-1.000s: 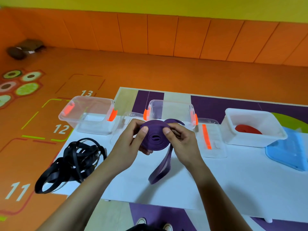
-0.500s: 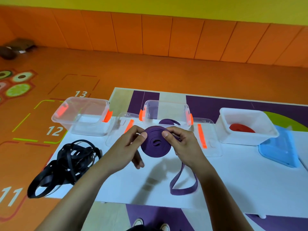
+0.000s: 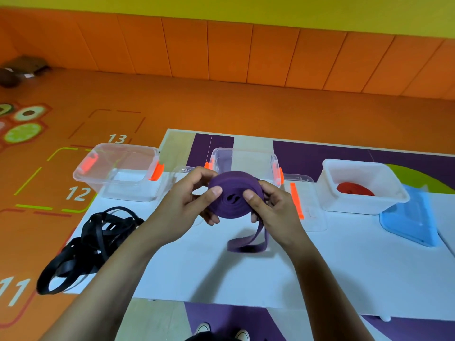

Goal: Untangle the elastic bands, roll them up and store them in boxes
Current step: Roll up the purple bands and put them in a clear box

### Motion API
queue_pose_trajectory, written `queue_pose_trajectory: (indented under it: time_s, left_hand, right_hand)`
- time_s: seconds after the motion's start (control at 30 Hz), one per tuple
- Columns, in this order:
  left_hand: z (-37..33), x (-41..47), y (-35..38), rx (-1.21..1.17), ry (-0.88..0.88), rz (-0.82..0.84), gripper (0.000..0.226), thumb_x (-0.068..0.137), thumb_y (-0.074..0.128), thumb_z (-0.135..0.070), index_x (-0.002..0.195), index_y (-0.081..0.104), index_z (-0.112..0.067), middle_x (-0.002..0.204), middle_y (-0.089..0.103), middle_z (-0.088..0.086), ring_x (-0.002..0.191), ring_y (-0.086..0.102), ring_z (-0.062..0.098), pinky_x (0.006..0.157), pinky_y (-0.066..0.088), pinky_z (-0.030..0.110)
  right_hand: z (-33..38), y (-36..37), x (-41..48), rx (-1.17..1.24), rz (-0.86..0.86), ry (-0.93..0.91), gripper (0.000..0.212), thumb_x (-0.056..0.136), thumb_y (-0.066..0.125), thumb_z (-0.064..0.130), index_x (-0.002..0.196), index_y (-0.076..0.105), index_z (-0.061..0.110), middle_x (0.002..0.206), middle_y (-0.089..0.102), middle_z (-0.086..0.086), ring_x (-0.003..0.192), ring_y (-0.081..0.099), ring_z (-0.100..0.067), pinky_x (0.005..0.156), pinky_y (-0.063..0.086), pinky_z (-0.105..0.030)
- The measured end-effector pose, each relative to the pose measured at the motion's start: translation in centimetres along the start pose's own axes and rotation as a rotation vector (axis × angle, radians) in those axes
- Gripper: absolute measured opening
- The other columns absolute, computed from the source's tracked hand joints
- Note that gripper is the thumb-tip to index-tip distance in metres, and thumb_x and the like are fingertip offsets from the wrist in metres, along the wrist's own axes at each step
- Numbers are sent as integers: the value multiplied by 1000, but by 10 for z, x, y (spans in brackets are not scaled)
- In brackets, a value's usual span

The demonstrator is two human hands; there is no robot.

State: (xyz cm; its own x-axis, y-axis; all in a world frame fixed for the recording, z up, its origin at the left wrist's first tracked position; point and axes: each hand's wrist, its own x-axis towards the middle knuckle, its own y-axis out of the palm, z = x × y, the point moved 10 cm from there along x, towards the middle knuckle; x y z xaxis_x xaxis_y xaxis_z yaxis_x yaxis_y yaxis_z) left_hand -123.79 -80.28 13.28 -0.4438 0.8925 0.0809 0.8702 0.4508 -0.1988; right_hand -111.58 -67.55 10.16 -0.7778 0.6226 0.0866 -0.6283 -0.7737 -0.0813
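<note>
A purple elastic band (image 3: 234, 195), mostly wound into a flat coil, is held above the white table (image 3: 320, 267). My left hand (image 3: 192, 205) grips the coil's left side, thumb on its face. My right hand (image 3: 273, 207) grips the right side the same way. A short purple loop hangs from the coil and touches the table. A tangled black band (image 3: 91, 244) lies at the table's left edge. Behind stand a clear box (image 3: 118, 171), a second clear box (image 3: 246, 161), and a white box (image 3: 362, 188) with a rolled red band (image 3: 354, 189) inside.
A clear lid with an orange clip (image 3: 302, 203) lies right of the middle box. A blue lid (image 3: 411, 217) leans by the white box. Orange floor with numbered squares surrounds the table. My shoes (image 3: 221, 333) show below.
The coil has grown as more band was wound on. The hanging purple tail has become shorter and now rests as a small loop on the table.
</note>
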Motion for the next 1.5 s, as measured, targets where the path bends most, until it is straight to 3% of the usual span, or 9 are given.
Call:
queue_pose_trajectory:
  time_s: [0.37, 0.5, 0.6, 0.7, 0.93, 1.17, 1.3, 1.4, 1.5]
  left_hand:
    - [33, -10, 25, -479, -246, -67, 21, 103, 50, -13, 122, 45, -7, 117, 64, 22, 89, 73, 49, 74, 62, 46]
    - [44, -15, 11, -81, -363, 37, 15, 102, 59, -15, 114, 52, -9, 119, 62, 12, 77, 75, 40, 66, 62, 46]
    - [27, -10, -7, 199, -255, 38, 19, 95, 69, -37, 109, 62, -26, 107, 67, -12, 67, 69, 30, 60, 57, 43]
    - [8, -3, -3, 294, -150, 135, 21, 92, 67, -46, 111, 64, -37, 98, 69, -7, 65, 65, 37, 56, 55, 46]
    - [-8, 0, 0, 270, -12, 104, 18, 99, 61, -37, 114, 61, -27, 98, 69, 0, 62, 69, 31, 61, 60, 48]
    - [-3, -2, 4, -89, -98, 16, 20, 100, 58, -21, 113, 54, -6, 109, 70, 12, 76, 72, 46, 70, 63, 51]
    - [19, -11, 13, -200, -236, -45, 17, 105, 50, -16, 115, 48, -2, 109, 68, 18, 82, 72, 50, 75, 61, 60]
    - [30, -15, 7, -55, -302, -52, 23, 105, 52, -29, 101, 47, -6, 89, 69, 10, 69, 71, 46, 65, 60, 54]
    - [19, -11, -10, 241, -222, -5, 27, 102, 56, -42, 91, 56, -17, 80, 64, -4, 55, 64, 37, 55, 55, 45]
  right_hand:
    - [-21, 14, 4, 152, -51, 117, 31, 105, 51, 38, 112, 67, 12, 70, 59, -9, 58, 52, -17, 55, 44, -30]
    - [-15, 10, 0, -3, 38, 106, 22, 105, 52, 32, 115, 68, 21, 67, 48, 0, 55, 39, -18, 52, 34, -31]
    - [-7, 20, -4, -66, 165, 72, 18, 104, 56, 23, 117, 70, 23, 69, 49, 8, 58, 34, -18, 51, 31, -25]
    - [-5, 29, -9, -84, 233, 68, 17, 103, 60, 21, 115, 71, 24, 64, 51, 17, 56, 37, -9, 53, 35, -20]
    - [2, 13, -9, -65, 162, 23, 13, 95, 70, 16, 108, 72, 17, 77, 64, 13, 68, 55, -6, 67, 47, -21]
    - [-13, 1, -10, 210, 44, 26, 30, 91, 73, 29, 116, 74, 12, 98, 71, -18, 77, 59, -22, 70, 53, -30]
    - [-23, 0, -8, 194, 9, 89, 21, 91, 70, 31, 107, 78, 19, 63, 55, -6, 53, 46, -16, 53, 41, -22]
    - [-27, 5, -10, 115, 38, 131, 17, 95, 71, 27, 107, 78, 19, 60, 38, -11, 50, 27, -17, 48, 25, -24]
    - [-25, 15, -14, 62, 148, 154, 18, 96, 69, 17, 112, 77, 15, 60, 55, 10, 45, 35, -5, 48, 29, -16]
